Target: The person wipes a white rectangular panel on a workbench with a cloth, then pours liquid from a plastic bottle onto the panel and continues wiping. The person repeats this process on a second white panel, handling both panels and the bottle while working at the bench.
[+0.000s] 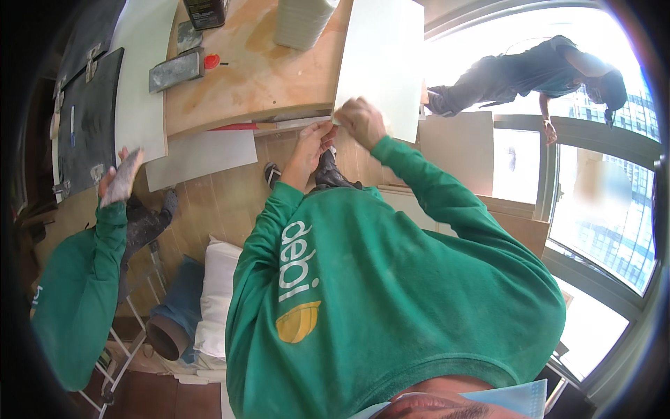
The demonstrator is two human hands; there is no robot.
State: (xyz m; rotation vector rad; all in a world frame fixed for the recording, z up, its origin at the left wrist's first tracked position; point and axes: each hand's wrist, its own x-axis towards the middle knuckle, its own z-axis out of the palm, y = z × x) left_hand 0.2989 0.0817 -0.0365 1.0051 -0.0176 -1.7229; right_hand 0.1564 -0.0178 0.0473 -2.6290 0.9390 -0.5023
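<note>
A white flat panel lies over the wooden worktop, its near end reaching past the worktop's edge. At the panel's near left corner, my right hand is curled into a loose fist and slightly blurred. Something pale shows at its fingertips; whether it is a small separate piece or the panel's own edge is unclear. My left hand is just below and left of that corner, fingers bent with their tips close to my right hand. Whether the left fingers grip the panel is hidden.
On the wooden worktop stand a dark can, a white plastic jug, grey sanding blocks and a red cap. A co-worker's hand at left holds a dusty block. Another person bends near the windows.
</note>
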